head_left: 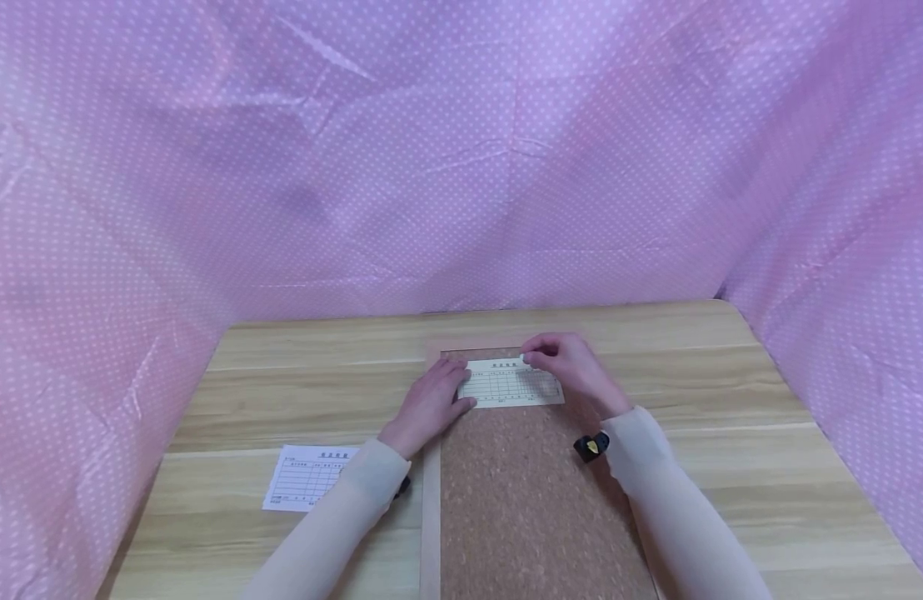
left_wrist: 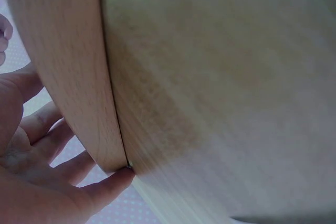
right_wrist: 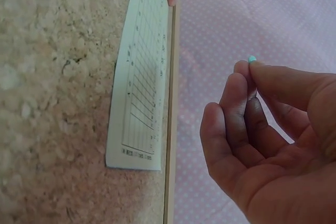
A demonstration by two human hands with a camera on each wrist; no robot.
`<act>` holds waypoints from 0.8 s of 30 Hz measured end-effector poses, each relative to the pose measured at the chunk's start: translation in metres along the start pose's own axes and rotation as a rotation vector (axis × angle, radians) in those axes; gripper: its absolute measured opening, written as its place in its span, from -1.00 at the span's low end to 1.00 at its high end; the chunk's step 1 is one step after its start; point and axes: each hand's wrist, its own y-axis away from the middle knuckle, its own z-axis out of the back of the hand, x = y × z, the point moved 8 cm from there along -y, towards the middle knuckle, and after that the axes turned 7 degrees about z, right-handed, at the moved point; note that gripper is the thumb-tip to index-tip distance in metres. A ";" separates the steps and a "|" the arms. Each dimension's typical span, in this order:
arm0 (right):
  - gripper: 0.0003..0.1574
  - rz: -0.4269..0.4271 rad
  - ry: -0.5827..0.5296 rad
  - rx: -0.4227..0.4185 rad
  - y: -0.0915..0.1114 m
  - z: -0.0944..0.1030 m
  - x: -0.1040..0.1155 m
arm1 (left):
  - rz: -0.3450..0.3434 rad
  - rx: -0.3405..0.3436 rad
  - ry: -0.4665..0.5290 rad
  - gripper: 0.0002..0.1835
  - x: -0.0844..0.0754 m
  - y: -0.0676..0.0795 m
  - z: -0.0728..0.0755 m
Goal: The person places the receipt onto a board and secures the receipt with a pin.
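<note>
Your left hand (head_left: 429,396) lies spread at the left end of the printed slip (head_left: 510,387), which sits on the cork board (head_left: 536,508) between your hands. Expect light, easily creased paper: hold it flat by its edges. Your right hand (head_left: 572,368) pinches a small pale-green piece (right_wrist: 252,59), probably hard and slippery.

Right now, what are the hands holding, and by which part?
The right hand pinches a small pale-green piece, its gripped part hidden; the left hand rests on the paper slip.
</note>
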 end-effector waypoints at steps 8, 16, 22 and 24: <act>-0.75 -0.026 0.030 0.021 -0.006 -0.005 -0.004 | 0.007 0.010 -0.006 -0.46 0.000 0.000 -0.001; -0.75 -0.045 0.061 0.054 -0.016 -0.014 -0.006 | 0.005 0.006 -0.012 -0.46 0.001 0.000 -0.001; -0.75 -0.054 0.102 0.076 -0.022 -0.019 -0.007 | -0.007 0.000 -0.019 -0.47 0.001 0.000 -0.001; -0.75 -0.053 0.117 0.087 -0.024 -0.020 -0.007 | -0.010 -0.004 -0.017 -0.47 0.000 0.000 -0.001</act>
